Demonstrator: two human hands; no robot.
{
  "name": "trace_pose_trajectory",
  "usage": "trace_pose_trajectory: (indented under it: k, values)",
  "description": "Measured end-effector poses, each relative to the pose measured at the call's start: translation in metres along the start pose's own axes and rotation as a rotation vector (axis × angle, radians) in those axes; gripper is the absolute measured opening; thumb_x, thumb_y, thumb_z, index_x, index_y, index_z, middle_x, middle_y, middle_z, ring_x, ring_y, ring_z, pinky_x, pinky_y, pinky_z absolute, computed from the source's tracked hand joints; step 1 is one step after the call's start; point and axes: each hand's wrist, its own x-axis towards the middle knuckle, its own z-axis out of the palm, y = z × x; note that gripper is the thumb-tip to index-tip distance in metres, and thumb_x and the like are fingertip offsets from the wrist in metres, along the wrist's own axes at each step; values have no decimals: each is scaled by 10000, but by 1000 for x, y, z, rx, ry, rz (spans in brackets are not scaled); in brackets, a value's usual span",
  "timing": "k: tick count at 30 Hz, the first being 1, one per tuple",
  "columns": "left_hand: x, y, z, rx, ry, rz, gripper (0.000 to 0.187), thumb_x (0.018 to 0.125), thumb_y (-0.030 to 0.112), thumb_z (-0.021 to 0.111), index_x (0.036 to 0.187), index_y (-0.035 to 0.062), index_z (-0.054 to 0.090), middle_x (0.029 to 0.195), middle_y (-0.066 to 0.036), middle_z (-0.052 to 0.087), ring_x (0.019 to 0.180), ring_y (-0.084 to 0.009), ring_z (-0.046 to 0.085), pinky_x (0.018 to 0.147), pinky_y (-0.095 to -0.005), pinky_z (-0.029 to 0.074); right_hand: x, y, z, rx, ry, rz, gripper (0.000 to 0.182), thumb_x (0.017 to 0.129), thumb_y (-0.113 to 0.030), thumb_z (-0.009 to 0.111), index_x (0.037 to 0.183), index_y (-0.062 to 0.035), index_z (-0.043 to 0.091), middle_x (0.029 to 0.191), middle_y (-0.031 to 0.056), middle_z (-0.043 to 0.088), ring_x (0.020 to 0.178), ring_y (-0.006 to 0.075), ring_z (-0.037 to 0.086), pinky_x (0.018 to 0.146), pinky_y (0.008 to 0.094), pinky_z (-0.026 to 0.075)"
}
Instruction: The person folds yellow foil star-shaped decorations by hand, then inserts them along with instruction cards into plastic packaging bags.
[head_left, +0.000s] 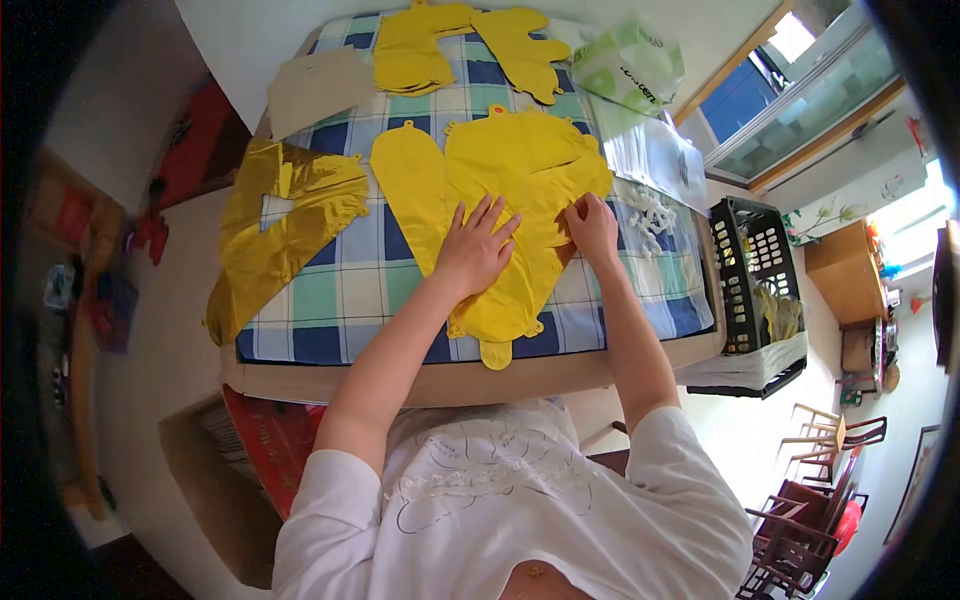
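- The left hand [474, 248] lies flat, fingers spread, pressing the yellow foil balloon [520, 200] onto the checked tabletop [350, 280].
- The right hand [593, 225], fingers together, seems to pinch the balloon's edge just right of the left hand; the exact grip is hard to make out.
- Hard pressing or a sharp tug could crease or tear the thin foil.
- The balloon's tab hangs past the near edge below the left hand, so it might slide off.
- The gold foil piece [275, 225], well left of the left hand, droops over the side.
- The balloon's printed face is hidden.

Both arms extended toward 12 o'clock. Left hand [472, 250] flat, fingers spread, palm down. Right hand [593, 228] fingers curled, pinching.
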Motion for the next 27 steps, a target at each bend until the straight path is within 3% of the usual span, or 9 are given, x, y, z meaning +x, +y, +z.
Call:
trace_pose_trajectory:
  k: [2, 5, 8, 11, 12, 16, 19, 20, 27]
  values:
    - [0, 0, 0, 11, -8, -3, 467, 962, 337, 411, 1407, 194, 415, 1501, -106, 312, 1402, -277, 255, 1133, -516, 187, 2, 0, 0, 15, -19, 35, 234, 804, -244, 609, 859, -17, 603, 885, 167, 638, 869, 345, 603, 729, 450, 466]
    - [1, 1, -1, 22, -11, -7, 469, 964, 338, 405, 1409, 189, 413, 1503, -105, 309, 1406, -271, 246, 1138, -514, 177, 1, -23, -28, 440, -217, 221, 193, 823, -167, 596, 946, -25, 638, 931, 158, 659, 896, 336, 616, 790, 425, 474]
    - [-2, 3, -1, 9, -21, -19, 470, 964, 337, 407, 1407, 183, 420, 1498, -107, 316, 1407, -263, 240, 1143, -511, 165, 4, -9, -19, 1060, -180, 129, 263, 817, -69, 565, 1068, -37, 636, 1074, 145, 646, 1000, 324, 598, 900, 421, 442]
    - [1, 2, -4, 7, -21, -15, 471, 963, 336, 407, 1408, 181, 416, 1501, -103, 313, 1407, -266, 241, 1142, -509, 170, -12, 2, 6, 49, 136, -335, 345, 790, -27, 549, 1127, -50, 621, 1191, 133, 597, 1116, 322, 538, 1012, 457, 366]
    - [0, 2, -4, 4, -20, -13, 472, 963, 337, 404, 1408, 181, 414, 1504, -100, 308, 1407, -269, 241, 1141, -508, 173, -19, 0, 9, -59, 135, -397, 393, 774, -43, 555, 1162, -63, 613, 1264, 135, 546, 1197, 324, 471, 1080, 502, 288]
    - [-1, 3, -3, 17, -12, -12, 466, 962, 334, 410, 1399, 174, 423, 1496, -100, 320, 1401, -274, 254, 1136, -506, 188, -35, -21, 8, -131, -166, -446, 418, 794, -70, 549, 1210, -48, 584, 1310, 142, 517, 1280, 320, 422, 1100, 525, 258]
    - [-1, 3, -2, 10, 23, -4, 467, 955, 335, 430, 1387, 157, 434, 1471, -118, 354, 1384, -290, 285, 1127, -519, 203, -40, -37, 12, -60, -25, -543, 500, 796, -19, 530, 1294, -69, 529, 1343, 131, 509, 1288, 299, 432, 1114, 501, 250]
    - [-1, 2, -1, -3, 19, -8, 472, 951, 336, 439, 1384, 146, 435, 1462, -126, 365, 1379, -296, 293, 1125, -524, 204, -41, -42, 9, -32, -62, -539, 437, 868, -53, 505, 1304, -78, 525, 1351, 99, 514, 1312, 273, 415, 1105, 497, 261]
    - [-1, 1, -3, -49, 39, -8, 452, 934, 317, 482, 1323, 87, 483, 1406, -152, 425, 1362, -305, 317, 1116, -548, 210, -43, -41, 11, -42, -81, -555, 385, 937, -165, 497, 1310, -71, 518, 1378, 72, 493, 1314, 247, 413, 1095, 494, 268]
